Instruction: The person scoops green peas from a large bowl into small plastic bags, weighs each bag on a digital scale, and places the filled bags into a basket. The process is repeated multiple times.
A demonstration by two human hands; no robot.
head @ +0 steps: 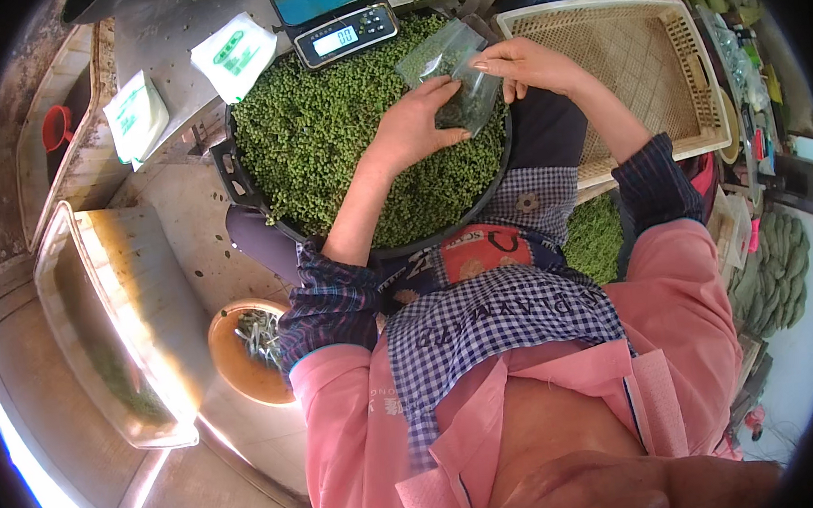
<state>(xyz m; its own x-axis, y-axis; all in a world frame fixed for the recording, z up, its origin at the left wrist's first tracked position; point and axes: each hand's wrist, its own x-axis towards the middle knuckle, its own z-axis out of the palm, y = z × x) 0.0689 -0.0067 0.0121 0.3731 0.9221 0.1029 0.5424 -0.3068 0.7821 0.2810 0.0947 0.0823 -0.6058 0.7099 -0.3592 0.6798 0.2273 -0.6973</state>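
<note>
A clear plastic bag [470,96] is held between my two hands, above a heap of fresh green peppercorns [322,133]. My left hand [416,124] grips the bag's near left side, with thumb and fingers spread around it. At its right edge, the fingertips of my right hand [524,69] pinch the film. Green shows through the bag; I cannot tell whether peppercorns lie inside or only behind it. The heap fills a round black plastic tub [234,174] that rests at my lap. A digital scale [344,38] stands just beyond, its display lit.
Two stacks of printed white bags [235,57] [136,120] lie by the metal table [163,45]. On the right is a pale plastic crate [636,72]. An orange basin [235,362] and a white bin [142,270] stand left. More green produce [594,235] sits by my right side.
</note>
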